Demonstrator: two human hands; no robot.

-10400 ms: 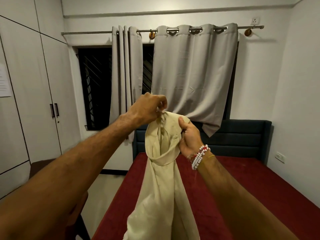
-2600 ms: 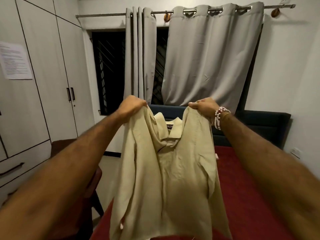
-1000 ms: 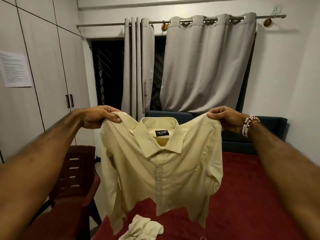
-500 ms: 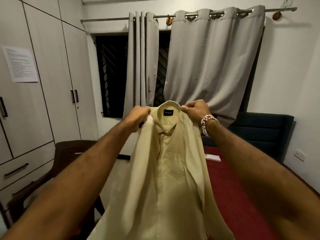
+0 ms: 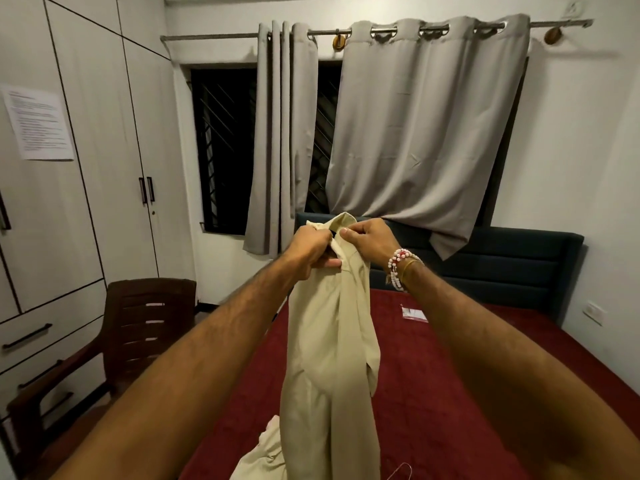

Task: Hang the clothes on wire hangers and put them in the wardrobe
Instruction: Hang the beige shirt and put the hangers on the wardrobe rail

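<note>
A person's view of their own two bare arms reaching forward over a bed (image 5: 450,375) with a dark red cover. Both hands hold a pale beige shirt (image 5: 329,341) up by its collar, close together at the middle of the view.

The left hand (image 5: 311,251) has its fingers curled round the left side of the collar. The right hand (image 5: 367,240) pinches the right side of the collar between thumb and fingers and wears a beaded bracelet (image 5: 398,268) at the wrist. The collar's top edge pokes up just above the two hands.

The shirt hangs straight down from this grip in a narrow, bunched column, above the near left part of the bed. Its lower end runs out of view at the bottom.

A second pale garment (image 5: 266,455) lies crumpled on the bed, just left of the hanging shirt. What looks like part of a wire hanger (image 5: 401,464) lies on the bed at the near edge, right of the shirt. A small flat packet (image 5: 414,313) lies farther off on the bed.

On the left stands a white wardrobe (image 5: 104,150), doors closed, with a printed sheet (image 5: 38,123) stuck to it. A dark brown chair (image 5: 138,323) stands before it. At the far wall are a dark headboard (image 5: 502,258) and grey curtains (image 5: 415,133) over a dark window.
</note>
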